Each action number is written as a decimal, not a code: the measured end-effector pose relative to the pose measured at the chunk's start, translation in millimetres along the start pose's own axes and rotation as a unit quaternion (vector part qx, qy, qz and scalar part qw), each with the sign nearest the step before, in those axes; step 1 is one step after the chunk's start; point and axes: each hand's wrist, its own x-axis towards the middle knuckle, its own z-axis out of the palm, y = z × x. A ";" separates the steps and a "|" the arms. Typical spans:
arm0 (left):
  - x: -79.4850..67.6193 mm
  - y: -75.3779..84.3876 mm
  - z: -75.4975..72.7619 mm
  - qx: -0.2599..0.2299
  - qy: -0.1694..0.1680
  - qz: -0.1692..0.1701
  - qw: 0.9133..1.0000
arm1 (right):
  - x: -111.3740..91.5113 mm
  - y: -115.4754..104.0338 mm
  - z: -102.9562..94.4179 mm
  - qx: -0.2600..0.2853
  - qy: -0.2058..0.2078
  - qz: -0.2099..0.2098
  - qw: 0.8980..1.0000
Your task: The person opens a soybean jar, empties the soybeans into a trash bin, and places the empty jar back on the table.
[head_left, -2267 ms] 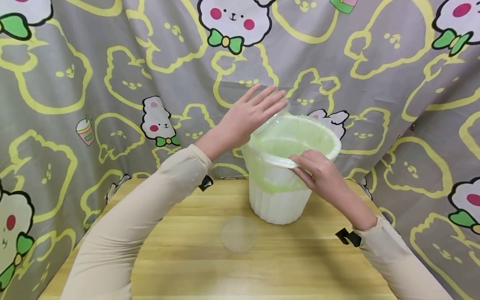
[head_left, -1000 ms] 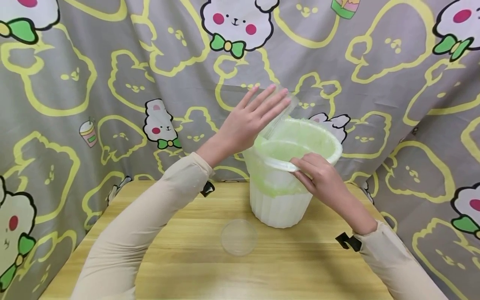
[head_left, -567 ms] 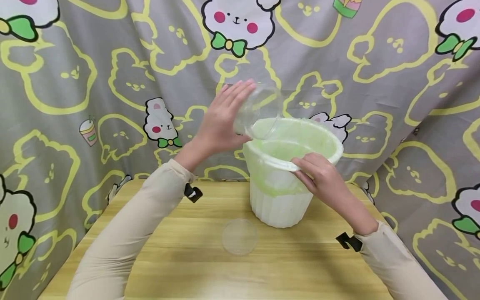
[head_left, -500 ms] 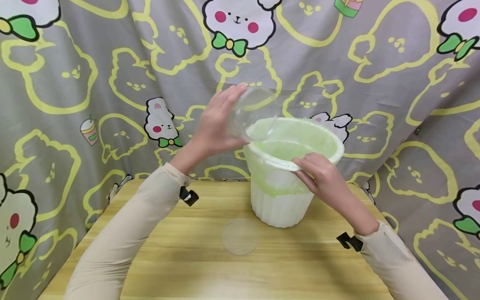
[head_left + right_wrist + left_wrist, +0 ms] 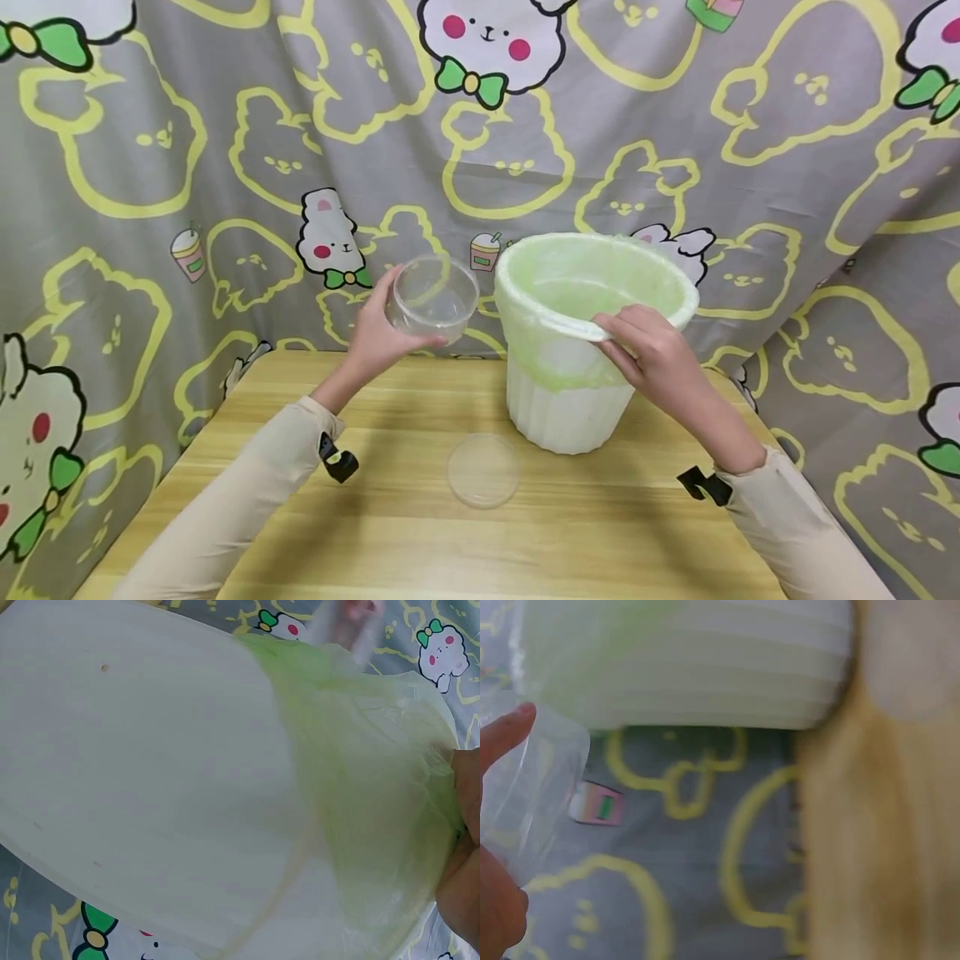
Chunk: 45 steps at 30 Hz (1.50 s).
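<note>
My left hand (image 5: pixel 375 329) grips a clear round plastic tub (image 5: pixel 437 312), thumb and fingers spread around its side. The tub is held in the air left of a white trash bin (image 5: pixel 566 417), its mouth facing up and tilted towards me; no contents show in it. A thin green bag (image 5: pixel 581 258) lines the bin and folds over its rim. At the near right rim, my right hand (image 5: pixel 660 354) pinches the edge and the bag. In the right wrist view, the fingers (image 5: pixel 469 802) press on the bag liner (image 5: pixel 367 802) at the rim.
A clear round lid (image 5: pixel 483 471) lies flat on the wooden table (image 5: pixel 375 525), in front of the bin. Behind the table hangs a grey curtain (image 5: pixel 517 187) with cartoon prints, which also runs along both sides.
Earlier the tub was tipped over the bin's left rim. My left hand has drawn it left and down, away from the bin, turning its mouth upward. The right hand keeps its hold.
</note>
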 end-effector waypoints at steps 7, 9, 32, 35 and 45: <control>-36.2 -40.7 17.3 -0.020 -0.063 -0.096 0.993 | 0.9 0.2 -0.6 -0.006 -0.004 0.003 1.000; -44.5 -50.6 23.0 -0.026 -0.082 -0.115 0.990 | 0.7 -0.1 -0.5 -0.006 -0.003 0.003 1.000; -80.4 -88.9 56.0 -0.068 -0.168 -0.163 0.970 | -0.3 0.3 -0.4 -0.006 -0.001 0.007 1.000; -81.7 -93.7 57.0 -0.061 -0.171 -0.165 0.969 | 0.0 0.8 -0.5 -0.006 -0.002 0.007 1.000; -89.8 -95.4 55.0 -0.056 -0.204 -0.174 0.962 | -1.0 0.4 -1.1 -0.006 -0.006 0.008 1.000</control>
